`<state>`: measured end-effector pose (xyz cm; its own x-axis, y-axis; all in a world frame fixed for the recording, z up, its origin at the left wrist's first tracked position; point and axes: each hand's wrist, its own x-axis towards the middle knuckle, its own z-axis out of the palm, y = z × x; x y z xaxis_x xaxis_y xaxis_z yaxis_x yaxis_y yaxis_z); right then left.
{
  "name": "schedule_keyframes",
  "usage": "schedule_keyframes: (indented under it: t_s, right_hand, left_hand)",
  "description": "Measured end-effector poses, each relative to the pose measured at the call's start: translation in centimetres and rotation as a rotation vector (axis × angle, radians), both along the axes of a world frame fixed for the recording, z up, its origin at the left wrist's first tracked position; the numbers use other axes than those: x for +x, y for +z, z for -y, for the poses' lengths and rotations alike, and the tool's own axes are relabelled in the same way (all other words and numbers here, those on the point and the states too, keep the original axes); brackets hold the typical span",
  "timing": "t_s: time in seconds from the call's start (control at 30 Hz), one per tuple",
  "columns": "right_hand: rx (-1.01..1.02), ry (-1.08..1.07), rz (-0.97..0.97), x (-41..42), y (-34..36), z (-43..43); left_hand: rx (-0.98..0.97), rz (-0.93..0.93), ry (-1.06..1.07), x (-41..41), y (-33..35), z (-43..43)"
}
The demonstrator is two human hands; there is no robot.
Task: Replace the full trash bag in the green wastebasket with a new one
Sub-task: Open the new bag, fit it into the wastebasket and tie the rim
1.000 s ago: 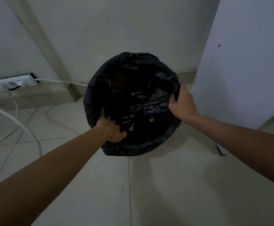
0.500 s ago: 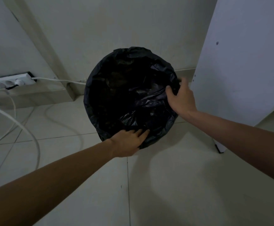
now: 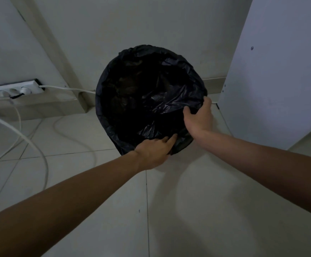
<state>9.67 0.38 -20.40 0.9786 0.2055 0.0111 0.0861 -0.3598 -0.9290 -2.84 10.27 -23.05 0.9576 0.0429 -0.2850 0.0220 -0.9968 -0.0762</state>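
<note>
One black trash bag [image 3: 147, 93] and two hands: the left hand [image 3: 153, 153] rests flat-fingered on its near rim, and the right hand [image 3: 199, 119] grips its side rim.

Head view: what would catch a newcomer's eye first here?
A black trash bag, its mouth open and round, fills the centre above the tiled floor. The left grip rests on its near rim; the right grip holds the right rim. A white power strip lies far left.
</note>
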Motion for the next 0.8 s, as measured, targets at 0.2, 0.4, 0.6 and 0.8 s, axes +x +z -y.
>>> schedule_keyframes:
  t_s: [0.2, 0.4, 0.6, 0.8]
  right_hand:
    - [-0.029, 0.034, 0.038, 1.9, -0.2, 0.6]
    - [-0.115, 0.066, 0.195, 2.5, -1.0, 1.4]
    - [-0.156, 0.123, 0.270, 3.1, -0.8, 1.9]
    - [-0.183, 0.155, 0.355, 3.0, -0.2, 1.0]
  left_hand:
    - [-0.128, -0.020, -0.035, -0.5, -0.5, 0.3]
    - [0.099, 0.172, -0.057, 0.5, 1.6, -1.7]
    - [0.561, -0.365, 0.297, -0.9, 1.6, -8.9]
    - [0.357, -0.267, 0.228, -1.0, 1.4, -6.8]
